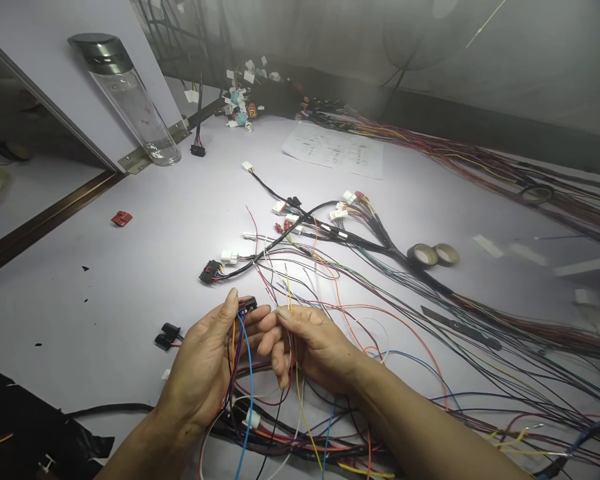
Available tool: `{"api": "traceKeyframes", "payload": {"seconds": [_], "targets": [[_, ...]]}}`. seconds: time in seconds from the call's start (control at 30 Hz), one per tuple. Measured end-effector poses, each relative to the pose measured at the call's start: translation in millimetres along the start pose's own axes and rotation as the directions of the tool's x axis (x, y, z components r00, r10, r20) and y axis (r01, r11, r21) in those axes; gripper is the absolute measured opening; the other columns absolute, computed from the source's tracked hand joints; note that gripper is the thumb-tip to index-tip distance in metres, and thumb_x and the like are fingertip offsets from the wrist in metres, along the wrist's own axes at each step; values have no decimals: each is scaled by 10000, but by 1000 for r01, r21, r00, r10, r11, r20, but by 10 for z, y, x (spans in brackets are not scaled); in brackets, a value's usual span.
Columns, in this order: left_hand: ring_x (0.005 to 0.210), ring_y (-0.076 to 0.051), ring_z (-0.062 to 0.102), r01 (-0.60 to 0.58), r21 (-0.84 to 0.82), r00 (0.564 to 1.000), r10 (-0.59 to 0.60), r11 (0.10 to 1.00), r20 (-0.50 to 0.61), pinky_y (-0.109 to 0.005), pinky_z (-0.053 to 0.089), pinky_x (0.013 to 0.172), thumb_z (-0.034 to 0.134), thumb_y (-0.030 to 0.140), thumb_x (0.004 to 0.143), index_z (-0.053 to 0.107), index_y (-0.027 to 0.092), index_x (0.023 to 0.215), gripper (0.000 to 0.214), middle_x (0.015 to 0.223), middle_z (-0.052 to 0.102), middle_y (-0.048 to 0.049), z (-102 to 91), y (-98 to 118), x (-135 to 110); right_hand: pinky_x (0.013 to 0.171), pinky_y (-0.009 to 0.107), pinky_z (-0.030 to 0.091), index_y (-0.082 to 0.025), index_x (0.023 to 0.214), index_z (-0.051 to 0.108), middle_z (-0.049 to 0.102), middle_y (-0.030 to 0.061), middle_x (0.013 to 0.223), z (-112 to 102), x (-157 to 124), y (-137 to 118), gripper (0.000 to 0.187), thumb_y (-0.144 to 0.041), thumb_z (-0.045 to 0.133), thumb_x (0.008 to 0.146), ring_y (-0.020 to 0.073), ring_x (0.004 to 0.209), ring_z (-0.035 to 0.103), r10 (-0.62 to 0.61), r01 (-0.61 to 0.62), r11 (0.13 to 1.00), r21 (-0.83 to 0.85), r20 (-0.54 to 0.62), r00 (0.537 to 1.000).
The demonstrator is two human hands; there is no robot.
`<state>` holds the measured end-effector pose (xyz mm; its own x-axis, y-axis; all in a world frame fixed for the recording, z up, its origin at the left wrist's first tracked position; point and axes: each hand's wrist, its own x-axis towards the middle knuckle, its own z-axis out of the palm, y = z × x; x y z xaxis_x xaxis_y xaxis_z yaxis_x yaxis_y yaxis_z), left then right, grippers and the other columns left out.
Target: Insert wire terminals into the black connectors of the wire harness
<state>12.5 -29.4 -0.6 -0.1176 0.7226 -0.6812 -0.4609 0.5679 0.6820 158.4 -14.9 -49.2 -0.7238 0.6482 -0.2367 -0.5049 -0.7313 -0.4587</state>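
Observation:
My left hand (207, 360) is closed around a small black connector (247, 304) with blue, orange and purple wires running down from it through my palm. My right hand (305, 343) sits right beside it, thumb and forefinger pinched on a thin yellow wire (289, 288) whose bare end sticks up above my fingers. Both hands hover over a loose wire harness (360, 247) spread across the white table (155, 233). A black multi-pin connector (211, 272) and white plugs lie just beyond my fingers.
Two rolls of tape (433, 255) lie to the right of the harness. A clear cylinder with a dark cap (130, 100) leans at the back left. A printed sheet (337, 150), a red clip (121, 218), small black connectors (168, 335) and a thick wire bundle (505, 167) surround the area.

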Motion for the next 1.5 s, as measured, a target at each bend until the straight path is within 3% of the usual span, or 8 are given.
{"api": "traceKeyframes", "payload": {"seconds": [0.27,0.7,0.97,1.5], "targets": [[713,-189,718,13,-15,1000,-13,1000,0,-270,610,652,619,359,887,679,102,928,267,838,738,-118,-31,-8,-5,409,200,546,-99,893,620,713,48,741,-1,-3,0,348,-444,656,862,100,470,635,11,-11,1000,6,0,1000],[752,-247,711,29,41,999,-29,999,14,-360,609,613,584,378,900,668,118,1023,300,896,729,-139,14,13,-27,436,201,555,-90,930,634,709,51,750,-8,-15,-11,354,-442,619,895,105,503,655,14,-16,998,63,28,1000],[665,-217,685,48,37,999,-48,998,13,-371,602,591,605,433,877,675,131,997,333,935,728,-133,-33,-11,-8,427,205,543,-96,925,633,706,53,742,-3,-22,-16,375,-466,646,869,110,505,650,30,-30,998,56,6,1000],[781,-248,709,34,27,999,-33,999,-40,-362,610,645,571,378,906,662,115,997,293,960,728,-152,9,7,14,427,201,521,-107,928,601,703,39,764,6,-24,-27,395,-498,627,873,98,501,639,28,-28,1000,9,10,1000]]}}
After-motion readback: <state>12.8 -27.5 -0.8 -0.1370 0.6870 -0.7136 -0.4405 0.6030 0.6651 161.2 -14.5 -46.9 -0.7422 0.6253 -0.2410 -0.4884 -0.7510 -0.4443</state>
